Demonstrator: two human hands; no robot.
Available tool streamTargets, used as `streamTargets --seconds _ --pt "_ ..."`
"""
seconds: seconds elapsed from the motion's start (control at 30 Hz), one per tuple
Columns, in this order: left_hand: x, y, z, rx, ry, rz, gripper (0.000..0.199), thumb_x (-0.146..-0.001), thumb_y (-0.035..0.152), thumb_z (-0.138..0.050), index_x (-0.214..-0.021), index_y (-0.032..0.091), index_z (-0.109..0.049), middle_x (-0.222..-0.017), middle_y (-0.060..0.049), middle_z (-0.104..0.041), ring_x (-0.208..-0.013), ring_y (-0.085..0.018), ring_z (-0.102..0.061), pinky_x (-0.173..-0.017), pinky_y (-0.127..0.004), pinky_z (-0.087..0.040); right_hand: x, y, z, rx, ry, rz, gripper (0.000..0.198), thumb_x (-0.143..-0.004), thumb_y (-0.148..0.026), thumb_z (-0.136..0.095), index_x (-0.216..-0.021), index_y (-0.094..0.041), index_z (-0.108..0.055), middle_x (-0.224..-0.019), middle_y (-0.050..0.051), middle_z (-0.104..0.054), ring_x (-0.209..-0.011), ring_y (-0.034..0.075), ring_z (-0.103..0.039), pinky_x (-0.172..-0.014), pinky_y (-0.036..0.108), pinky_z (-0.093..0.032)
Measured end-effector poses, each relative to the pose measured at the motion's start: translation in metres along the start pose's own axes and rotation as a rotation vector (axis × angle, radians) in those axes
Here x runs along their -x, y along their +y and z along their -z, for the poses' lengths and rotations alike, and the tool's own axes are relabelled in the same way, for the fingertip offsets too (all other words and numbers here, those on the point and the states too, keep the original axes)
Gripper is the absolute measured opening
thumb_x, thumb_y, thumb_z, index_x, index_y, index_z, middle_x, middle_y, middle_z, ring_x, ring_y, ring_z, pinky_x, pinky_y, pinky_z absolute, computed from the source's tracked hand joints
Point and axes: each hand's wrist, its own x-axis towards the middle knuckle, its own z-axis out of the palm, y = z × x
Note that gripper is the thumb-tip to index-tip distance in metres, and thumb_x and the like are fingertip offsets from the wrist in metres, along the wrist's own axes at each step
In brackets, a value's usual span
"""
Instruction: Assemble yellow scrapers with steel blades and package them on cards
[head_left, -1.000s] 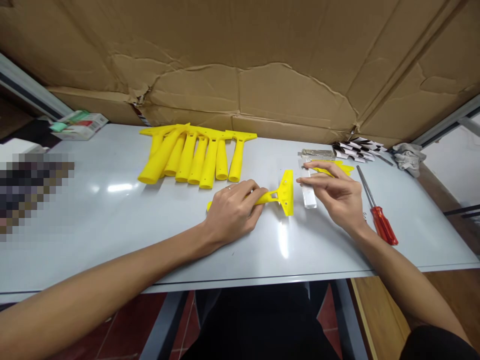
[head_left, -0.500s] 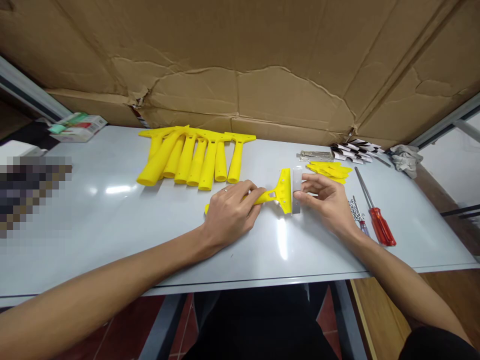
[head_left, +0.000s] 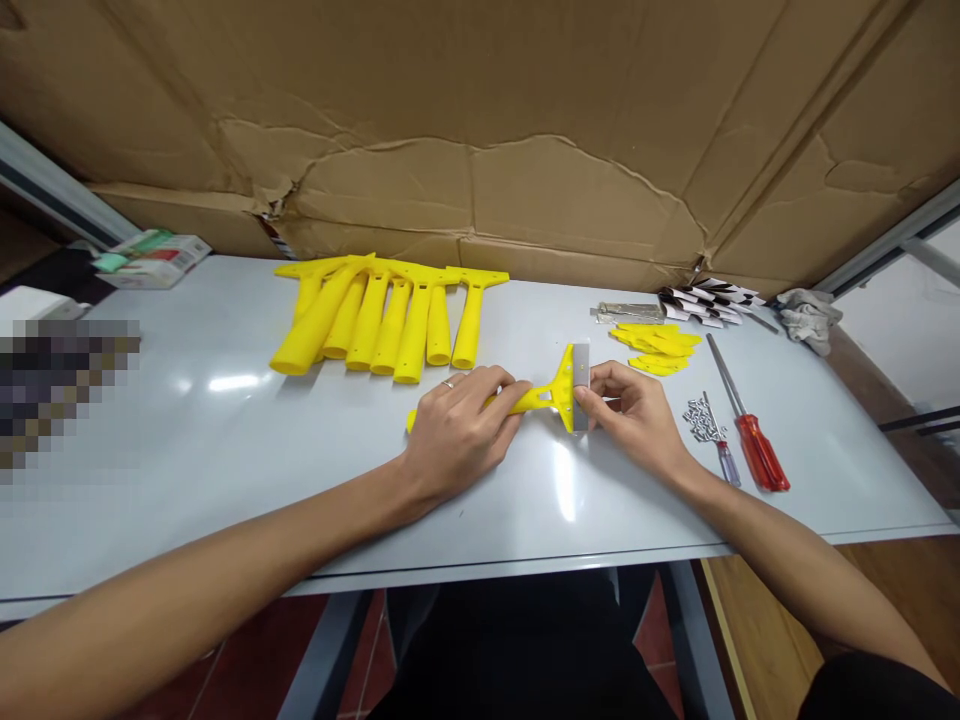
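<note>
My left hand [head_left: 465, 420] is wrapped round the handle of a yellow plastic scraper [head_left: 561, 385], which lies with its wide head pointing right. Between thumb and fingers, my right hand [head_left: 634, 405] pinches a flat metal blade [head_left: 581, 365]. The blade lies along the front edge of the scraper head, overlapping it. Part of the blade's lower half is behind my right thumb. Several more yellow scraper handles [head_left: 406, 330] lie in a row farther back on the left.
Right of my hands lie yellow plastic strips [head_left: 656, 342], small screws [head_left: 699, 418], a small screwdriver [head_left: 726, 465] and a large red-handled screwdriver [head_left: 761, 450]. Behind them are metal blades [head_left: 630, 312], black-and-white packets [head_left: 709, 303] and a grey cloth [head_left: 808, 315]. Cardboard [head_left: 480, 190] stands at the back.
My right hand has moved left with the blade, from just beside the scraper head to over its front edge. My left hand keeps its hold on the scraper.
</note>
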Motion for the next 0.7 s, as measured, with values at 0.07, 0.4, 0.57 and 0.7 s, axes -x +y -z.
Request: streamTargets --seconds 0.07,0.4,0.57,0.7 --pt "0.0004 -0.0001 -0.0003 0.011 -0.009 0.005 0.019 -0.093 0.017 -0.063 -0.110 0.016 -0.070 -0.093 -0.005 -0.072 -0.078 -0.021 -0.067 -0.064 -0.034 -0.051 -0.0009 -0.0003 0.0009 -0.028 -0.018 -0.010 0.031 -0.086 -0.042 -0.071 -0.098 -0.014 -0.064 -0.084 0.003 -0.066 -0.069 0.009 -0.060 -0.061 0.024 -0.052" --pt "0.0050 -0.0011 -0.0033 0.107 -0.107 0.074 0.022 -0.095 0.016 -0.059 -0.115 0.016 -0.068 -0.096 -0.007 -0.071 -0.083 -0.019 -0.067 -0.070 -0.031 -0.055 -0.0052 0.0065 0.0020 -0.055 -0.088 -0.043 0.030 -0.084 -0.040 -0.072 -0.098 -0.015 -0.063 -0.088 0.004 -0.069 -0.076 0.009 -0.062 -0.070 0.025 -0.053" --pt "0.0043 -0.0024 -0.0039 0.126 -0.138 0.089 0.022 -0.096 0.017 -0.060 -0.116 0.016 -0.068 -0.098 -0.007 -0.070 -0.083 -0.020 -0.067 -0.071 -0.032 -0.055 -0.0056 0.0081 0.0018 -0.078 -0.068 -0.037 0.029 -0.082 -0.038 -0.074 -0.098 -0.015 -0.064 -0.091 0.004 -0.069 -0.079 0.010 -0.063 -0.072 0.025 -0.052" --pt "0.0032 -0.0036 -0.0041 0.119 -0.151 0.087 0.022 -0.097 0.018 -0.059 -0.117 0.016 -0.068 -0.098 -0.007 -0.070 -0.083 -0.021 -0.067 -0.070 -0.032 -0.054 -0.0053 0.0079 0.0020 -0.105 -0.063 -0.034 0.030 -0.081 -0.037 -0.075 -0.098 -0.015 -0.063 -0.091 0.004 -0.070 -0.081 0.011 -0.065 -0.076 0.027 -0.053"
